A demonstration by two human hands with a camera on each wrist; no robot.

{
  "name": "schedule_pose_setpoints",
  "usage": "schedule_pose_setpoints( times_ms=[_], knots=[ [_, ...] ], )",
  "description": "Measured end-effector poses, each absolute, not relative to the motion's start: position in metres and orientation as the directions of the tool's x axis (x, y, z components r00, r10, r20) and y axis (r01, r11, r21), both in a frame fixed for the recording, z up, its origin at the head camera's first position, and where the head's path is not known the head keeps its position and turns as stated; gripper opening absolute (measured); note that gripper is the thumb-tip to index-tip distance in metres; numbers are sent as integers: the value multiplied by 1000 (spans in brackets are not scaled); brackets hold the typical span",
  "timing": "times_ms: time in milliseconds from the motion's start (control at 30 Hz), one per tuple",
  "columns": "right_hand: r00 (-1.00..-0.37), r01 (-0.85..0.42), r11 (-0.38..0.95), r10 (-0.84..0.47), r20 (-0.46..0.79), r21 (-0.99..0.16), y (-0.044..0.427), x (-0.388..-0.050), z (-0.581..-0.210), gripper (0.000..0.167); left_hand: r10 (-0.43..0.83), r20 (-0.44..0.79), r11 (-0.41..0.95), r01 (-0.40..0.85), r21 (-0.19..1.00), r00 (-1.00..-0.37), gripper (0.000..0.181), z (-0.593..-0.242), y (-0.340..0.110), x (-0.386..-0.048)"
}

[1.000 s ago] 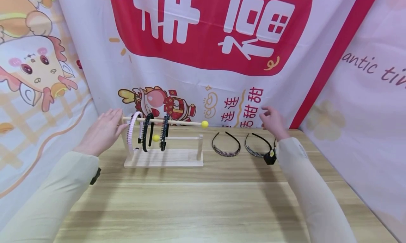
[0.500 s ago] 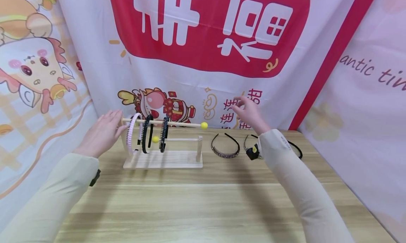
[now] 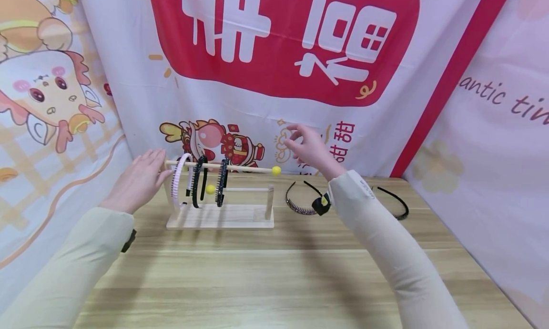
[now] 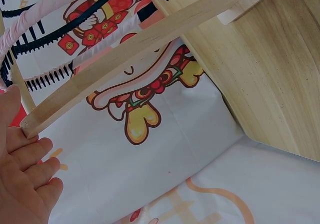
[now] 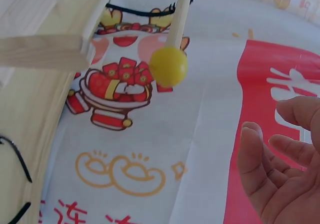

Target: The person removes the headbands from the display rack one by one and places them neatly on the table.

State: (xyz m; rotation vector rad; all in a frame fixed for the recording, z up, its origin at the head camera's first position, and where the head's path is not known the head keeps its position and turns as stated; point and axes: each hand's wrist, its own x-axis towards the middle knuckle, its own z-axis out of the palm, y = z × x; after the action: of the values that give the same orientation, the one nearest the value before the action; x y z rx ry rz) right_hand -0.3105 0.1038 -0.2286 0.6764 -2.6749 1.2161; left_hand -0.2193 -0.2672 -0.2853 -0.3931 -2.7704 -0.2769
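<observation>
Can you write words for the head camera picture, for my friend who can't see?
A person's left hand touches a wooden stand with three headbands hanging on its upper rod, while the empty right hand hovers near the yellow ball at the rod's tip. More headbands lie on the table.

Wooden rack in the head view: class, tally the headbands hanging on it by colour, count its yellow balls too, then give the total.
Pink headband: 1
Black headbands: 2
Yellow balls: 2
Total: 5
</observation>
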Motion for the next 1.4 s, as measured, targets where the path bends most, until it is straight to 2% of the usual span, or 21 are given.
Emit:
schedule_pose_setpoints(
  times_ms=[433, 833, 1233, 1400],
  knots=[
    [-865, -463, 473, -426, 266, -749, 62, -298, -223, 49, 233, 338, 943, 297, 150, -912, 56, -287, -268, -220],
    [-850, -447, 459, -486, 204, -768, 26, -289, -234, 49, 236, 337, 941, 301, 156, -911, 56, -287, -268, -219],
    [-843, -408, 505, -529, 100, -760, -2, -283, -254, 57, 237, 333, 943, 299, 148, -913, 57, -289, -268, -221],
    [-834, -385, 518, -549, 49, -764, -12, -281, -264, 67, 238, 338, 942, 301, 147, -911, 56, -288, -268, -221]
  ],
)
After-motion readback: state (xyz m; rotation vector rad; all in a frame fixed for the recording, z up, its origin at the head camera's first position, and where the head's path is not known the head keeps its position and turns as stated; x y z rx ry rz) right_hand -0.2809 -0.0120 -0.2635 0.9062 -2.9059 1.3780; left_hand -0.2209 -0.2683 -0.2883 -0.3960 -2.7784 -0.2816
